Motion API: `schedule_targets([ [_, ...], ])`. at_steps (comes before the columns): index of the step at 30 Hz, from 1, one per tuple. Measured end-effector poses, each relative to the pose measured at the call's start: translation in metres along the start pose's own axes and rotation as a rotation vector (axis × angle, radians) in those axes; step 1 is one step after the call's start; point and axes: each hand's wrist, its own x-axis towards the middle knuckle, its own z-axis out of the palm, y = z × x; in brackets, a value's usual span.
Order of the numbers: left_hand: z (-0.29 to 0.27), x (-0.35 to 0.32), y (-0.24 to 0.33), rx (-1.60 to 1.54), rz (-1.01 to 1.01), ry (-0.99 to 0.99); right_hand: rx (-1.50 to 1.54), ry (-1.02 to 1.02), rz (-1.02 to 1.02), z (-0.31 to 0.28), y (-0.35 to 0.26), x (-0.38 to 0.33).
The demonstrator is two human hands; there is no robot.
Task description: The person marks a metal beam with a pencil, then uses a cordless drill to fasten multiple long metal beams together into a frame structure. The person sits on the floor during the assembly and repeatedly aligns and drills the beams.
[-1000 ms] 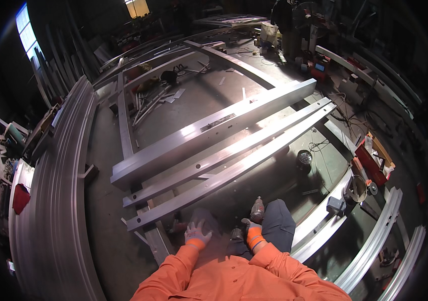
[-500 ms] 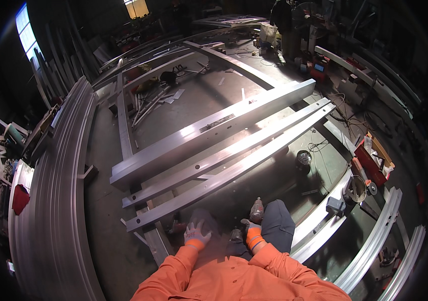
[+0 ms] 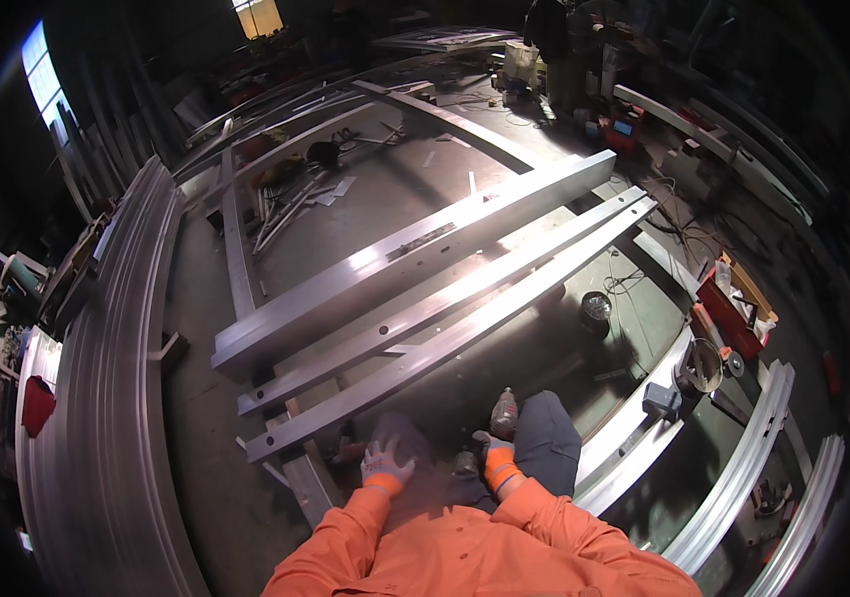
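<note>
Both forearms in from the lower edge, in orange sleeves, elbows bent and angled inward toward each other. Left hand (image 3: 386, 465) in a pale work glove with an orange cuff, palm down, fingers spread flat and pointing away from the body. Right hand (image 3: 493, 453) in a matching glove, close beside the raised right knee, fingers curled in; grip too small and shadowed to tell. Hands near each other, not touching.

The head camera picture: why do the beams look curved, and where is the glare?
Head view: the fisheye lens bends straight edges toward the dark rim; sunlight glares off the long metal beams mid-frame; the gloved left hand and right hand sit in shadow.
</note>
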Motion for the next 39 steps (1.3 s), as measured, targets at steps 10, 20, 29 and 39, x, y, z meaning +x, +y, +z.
schedule_targets([
  [10,0.002,0.001,-0.003,-0.006,-0.012,0.004,-0.246,0.055,-0.126,0.003,-0.006,-0.005],
  [20,0.000,-0.002,-0.004,0.023,-0.031,0.013,-0.135,0.031,-0.018,0.012,-0.023,-0.022],
  [29,0.002,-0.003,-0.006,0.002,-0.025,0.026,-0.390,0.039,-0.074,0.004,0.006,0.009],
  [39,-0.004,-0.008,-0.011,0.019,-0.058,-0.004,-0.253,0.001,-0.007,0.012,0.019,0.011],
])
